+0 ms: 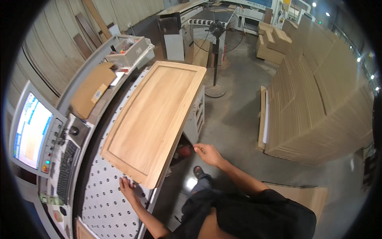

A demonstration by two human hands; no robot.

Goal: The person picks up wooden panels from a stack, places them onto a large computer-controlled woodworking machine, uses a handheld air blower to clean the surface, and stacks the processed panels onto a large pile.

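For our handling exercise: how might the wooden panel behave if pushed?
The wooden panel looks stiff, showing no visible sag. It may glide over the white table, dotted with small round fittings. Broad and flat, it seems unlikely to roll.

Right hand (208,155) curled (left hand (127,189) apart)

Left side: grey-framed monitor (32,129), screen lit, mostly white and blue, buttons down its right edge, one glowing green (47,162). Black keyboard (66,173) just beside it, black mouse (74,130) near the keyboard's far end. Further up, a bent brown cardboard sheet (88,89) with a small label, then a light box (133,51) of mixed small bits, too small to ID. Wood strips (88,31) lean on the ribbed wall (55,51). Black pedestal fan (216,30) on the grey floor (234,113). Right: tall flat-cardboard stack (314,99), cartons (274,42) behind it
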